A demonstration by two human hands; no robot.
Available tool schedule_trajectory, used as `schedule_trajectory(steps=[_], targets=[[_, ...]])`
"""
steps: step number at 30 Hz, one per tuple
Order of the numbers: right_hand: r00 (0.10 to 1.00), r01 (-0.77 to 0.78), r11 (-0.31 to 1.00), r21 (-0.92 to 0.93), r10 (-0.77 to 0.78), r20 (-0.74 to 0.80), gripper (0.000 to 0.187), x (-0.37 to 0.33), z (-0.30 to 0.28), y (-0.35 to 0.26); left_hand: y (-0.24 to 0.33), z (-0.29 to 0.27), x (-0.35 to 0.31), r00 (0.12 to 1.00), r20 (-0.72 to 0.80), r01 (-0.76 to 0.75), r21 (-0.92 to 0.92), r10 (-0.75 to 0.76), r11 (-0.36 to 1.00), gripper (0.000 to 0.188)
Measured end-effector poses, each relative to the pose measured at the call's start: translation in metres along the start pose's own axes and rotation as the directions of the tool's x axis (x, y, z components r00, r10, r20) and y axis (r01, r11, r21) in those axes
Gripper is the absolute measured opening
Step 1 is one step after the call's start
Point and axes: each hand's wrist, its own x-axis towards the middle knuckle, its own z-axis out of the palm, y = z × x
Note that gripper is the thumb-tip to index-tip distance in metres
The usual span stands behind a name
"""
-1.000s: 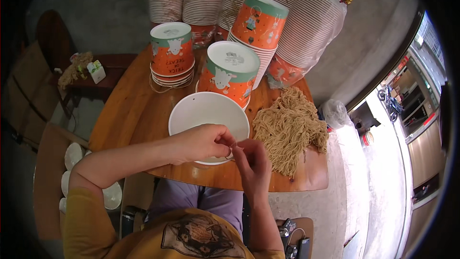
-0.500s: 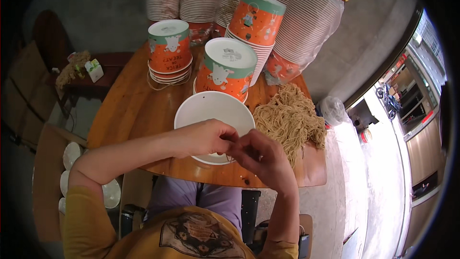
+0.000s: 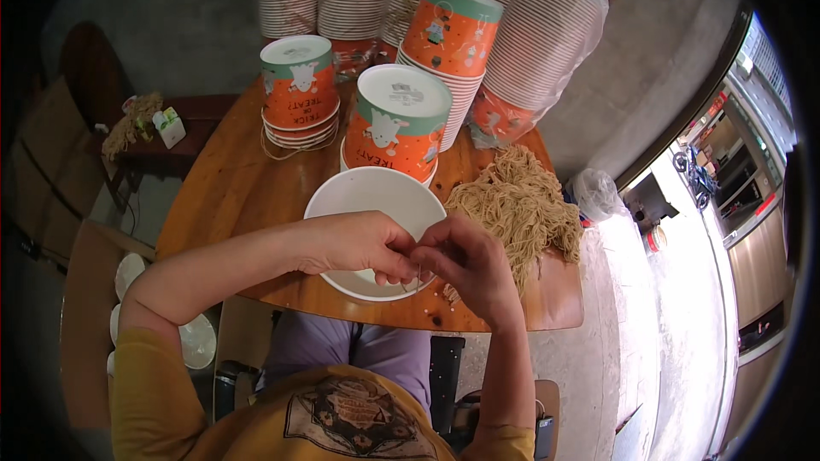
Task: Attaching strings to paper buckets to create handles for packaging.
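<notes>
A white-lined paper bucket [image 3: 363, 192] stands mouth up in front of me, near the table's edge. My left hand [image 3: 363, 243] reaches across its opening, fingers closed in a pinch at the right side of the rim. There my right hand [image 3: 468, 260] meets it, thumb and fingers pinched together too. A short thin strand of string [image 3: 418, 280] shows between the fingertips of both hands; its ends are hidden. Beside my right hand lies a loose heap of tan string [image 3: 521, 205].
Upside-down orange and green buckets stand in stacks behind the bucket: one in the middle [image 3: 401, 124], one left [image 3: 299, 90], one farther back [image 3: 453, 30]. Tall plastic-wrapped bucket stacks [image 3: 542, 34] line the wall. At left, a cardboard box [image 3: 81, 316] holds several white-looking round pieces.
My right hand's fingers have come closer to my left fingertips, and both hands sit slightly lower at the rim. The strand between them shows more clearly.
</notes>
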Motion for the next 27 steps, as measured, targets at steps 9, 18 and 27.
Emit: schedule_trajectory(steps=[9, 18, 27], targets=[[0.998, -0.006, 1.000, -0.008, 0.006, 0.069, 0.011, 0.009, 0.000, 0.004, -0.005, 0.010, 0.004, 1.000, 0.010, -0.001, -0.091, 0.002, 0.996, 0.015], [0.985, -0.118, 0.961, -0.249, 0.082, -0.149, 0.008, -0.005, -0.004, 0.017, -0.013, 0.004, 0.013, 0.997, -0.074, -0.010, -0.225, -0.007, 0.974, 0.017], [0.942, -0.140, 0.939, 0.316, 0.224, -0.250, 0.006, -0.047, -0.003, 0.027, -0.008, 0.004, 0.019, 0.999, -0.045, 0.010, -0.258, -0.022, 0.966, 0.015]])
